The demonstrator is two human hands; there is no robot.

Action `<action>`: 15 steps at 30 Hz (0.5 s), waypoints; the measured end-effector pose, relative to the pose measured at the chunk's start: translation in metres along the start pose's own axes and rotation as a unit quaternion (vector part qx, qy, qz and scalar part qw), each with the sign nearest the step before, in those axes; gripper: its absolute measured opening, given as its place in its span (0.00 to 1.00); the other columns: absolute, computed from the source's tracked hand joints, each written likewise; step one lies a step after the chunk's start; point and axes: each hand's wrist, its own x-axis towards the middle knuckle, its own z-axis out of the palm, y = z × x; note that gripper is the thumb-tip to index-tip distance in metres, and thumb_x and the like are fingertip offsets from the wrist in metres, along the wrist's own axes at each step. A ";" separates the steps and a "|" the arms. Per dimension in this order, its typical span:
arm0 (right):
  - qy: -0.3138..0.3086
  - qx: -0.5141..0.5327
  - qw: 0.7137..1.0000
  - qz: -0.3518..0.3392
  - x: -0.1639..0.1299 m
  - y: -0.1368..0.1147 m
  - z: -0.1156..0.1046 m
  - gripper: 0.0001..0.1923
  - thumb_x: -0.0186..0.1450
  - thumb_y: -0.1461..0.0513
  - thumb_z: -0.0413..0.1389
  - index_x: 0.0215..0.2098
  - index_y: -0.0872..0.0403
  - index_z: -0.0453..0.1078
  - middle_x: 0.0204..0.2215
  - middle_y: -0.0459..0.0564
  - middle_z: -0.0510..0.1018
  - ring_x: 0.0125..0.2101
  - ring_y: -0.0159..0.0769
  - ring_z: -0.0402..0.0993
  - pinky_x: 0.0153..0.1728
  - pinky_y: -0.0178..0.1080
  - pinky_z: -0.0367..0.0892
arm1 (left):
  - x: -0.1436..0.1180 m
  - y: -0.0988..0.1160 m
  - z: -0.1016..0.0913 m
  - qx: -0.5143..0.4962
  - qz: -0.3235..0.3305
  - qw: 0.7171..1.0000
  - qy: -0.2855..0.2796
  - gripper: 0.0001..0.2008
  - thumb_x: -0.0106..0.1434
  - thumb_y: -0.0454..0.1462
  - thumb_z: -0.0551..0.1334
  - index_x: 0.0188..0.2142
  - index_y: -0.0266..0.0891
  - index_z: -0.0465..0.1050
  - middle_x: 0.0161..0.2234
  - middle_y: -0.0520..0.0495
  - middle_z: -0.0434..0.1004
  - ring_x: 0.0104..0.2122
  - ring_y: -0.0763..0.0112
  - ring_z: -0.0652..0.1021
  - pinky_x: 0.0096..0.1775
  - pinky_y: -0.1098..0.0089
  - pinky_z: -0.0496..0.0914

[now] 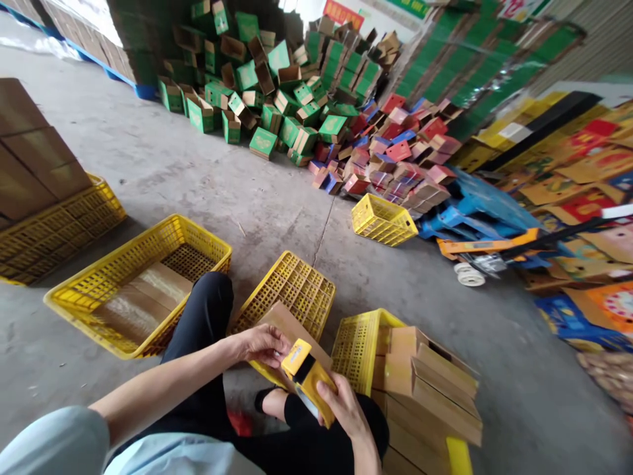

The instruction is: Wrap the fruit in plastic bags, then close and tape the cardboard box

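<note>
In front of my body, my right hand (341, 402) grips a yellow tape dispenser (312, 382) with a roll of tape in it. The fingers of my left hand (264, 344) are curled together at the dispenser's front end; what they pinch, if anything, is too small to make out. Beneath both hands lies a brown cardboard box (287, 318), partly covered by the dispenser. It rests on a yellow plastic crate (301, 287) between my legs, apparently turned bottom up.
On the left, a yellow crate (106, 267) holds taped boxes (143, 300). To the right stands another crate (353, 346) beside unsealed cartons (425, 373). Farther off are a small yellow crate (383, 220), a pallet jack (494, 247) and heaped green cartons (264, 142).
</note>
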 end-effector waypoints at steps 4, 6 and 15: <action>-0.026 -0.031 0.999 0.018 0.009 -0.018 0.003 0.34 0.60 0.33 0.59 0.40 0.54 0.73 0.20 0.44 0.76 0.16 0.32 0.73 0.16 0.30 0.66 | 0.000 -0.007 -0.018 0.027 0.042 0.998 0.025 0.24 0.39 0.46 0.82 0.32 0.35 0.81 0.27 0.50 0.80 0.27 0.70 0.78 0.34 0.69 0.73; -0.031 -0.043 0.998 0.029 0.013 -0.024 0.006 0.33 0.61 0.34 0.59 0.40 0.54 0.73 0.20 0.44 0.76 0.16 0.32 0.73 0.16 0.30 0.66 | -0.001 -0.011 -0.027 0.029 0.043 0.998 0.029 0.24 0.39 0.47 0.82 0.31 0.35 0.81 0.26 0.50 0.79 0.26 0.71 0.77 0.33 0.70 0.72; -0.017 -0.029 0.998 0.062 0.026 -0.027 0.019 0.29 0.63 0.37 0.59 0.40 0.53 0.74 0.17 0.45 0.77 0.14 0.35 0.73 0.14 0.32 0.65 | 0.006 -0.016 -0.043 0.046 0.054 0.996 0.057 0.13 0.46 0.41 0.77 0.25 0.37 0.79 0.25 0.48 0.79 0.24 0.73 0.75 0.28 0.73 0.69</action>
